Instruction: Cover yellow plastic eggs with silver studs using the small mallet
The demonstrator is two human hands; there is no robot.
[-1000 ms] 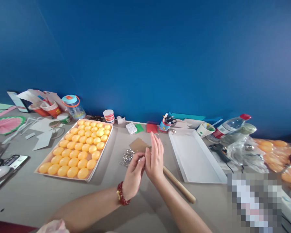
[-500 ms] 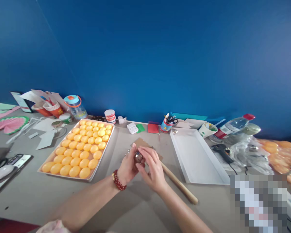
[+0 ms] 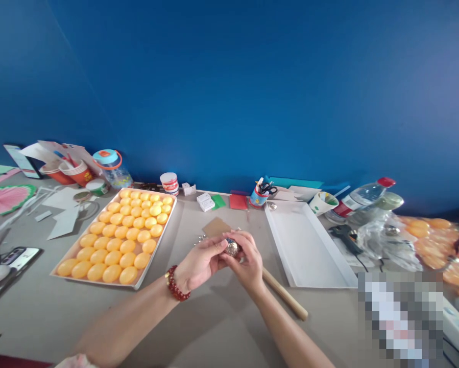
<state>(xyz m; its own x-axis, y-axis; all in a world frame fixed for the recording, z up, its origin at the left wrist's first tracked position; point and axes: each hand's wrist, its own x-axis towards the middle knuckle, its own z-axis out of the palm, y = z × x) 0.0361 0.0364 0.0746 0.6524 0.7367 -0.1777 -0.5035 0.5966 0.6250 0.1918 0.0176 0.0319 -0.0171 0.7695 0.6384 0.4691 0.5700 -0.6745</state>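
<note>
A small shiny silver-brown ball (image 3: 233, 248) is held between both hands above the middle of the table. My left hand (image 3: 204, 260), with a red bead bracelet (image 3: 174, 284) at the wrist, closes on it from the left, thumb along its upper side. My right hand (image 3: 247, 260) curls around its right side, fingers over the top. The hands hide part of the ball. Behind them lie a brown cardboard piece (image 3: 216, 226) and small silvery bits (image 3: 201, 238). A wooden stick (image 3: 286, 296) runs from under my right hand toward the front right.
A shallow tray of orange balls (image 3: 137, 283) stands left, a white tray (image 3: 309, 245) right. Along the blue wall are a jar (image 3: 170, 183), a pen cup (image 3: 258, 196) and a bottle (image 3: 361, 199). A glue gun (image 3: 346, 237) with its cord lies at right.
Both hands and the ball have shifted slightly right within the view. The fingers have changed position around the ball, and my left thumb now lies flatter against it. The view has turned slightly.
</note>
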